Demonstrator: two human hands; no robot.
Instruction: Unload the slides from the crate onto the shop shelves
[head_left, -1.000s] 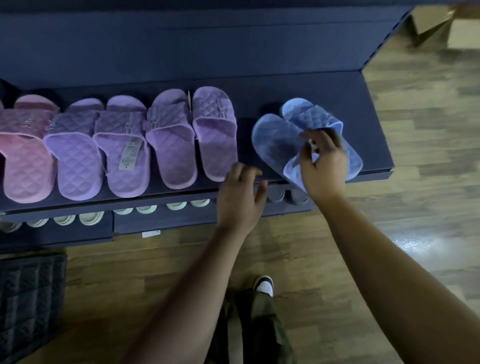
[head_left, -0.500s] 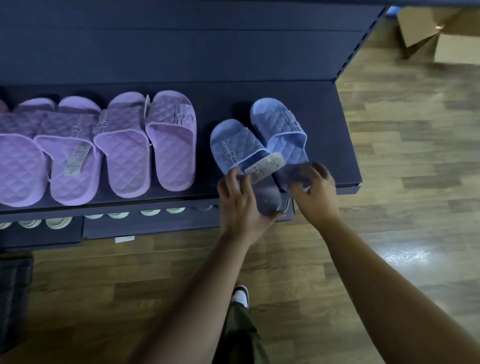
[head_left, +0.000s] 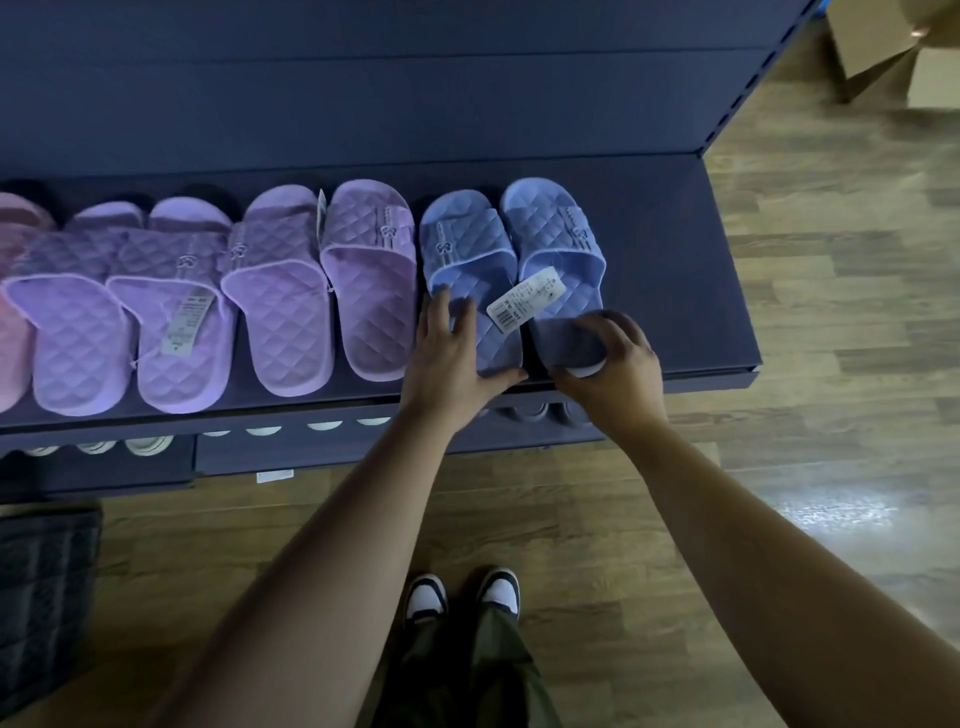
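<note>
A pair of blue quilted slides lies side by side on the dark blue shelf, right of a row of purple slides. My left hand rests on the heel of the left blue slide, fingers spread over it. My right hand cups the heel of the right blue slide. A white price tag lies across the two. A pink slide shows at the far left edge. The dark crate stands on the floor at lower left.
A lower shelf under the front edge holds more shoes, only their tips showing. An open cardboard box sits on the wooden floor at upper right. My feet in dark and white shoes stand close to the shelf.
The blue pair went from angled and held up by my right hand to lying straight and together next to the purple slides. Both hands now sit on the heels.
</note>
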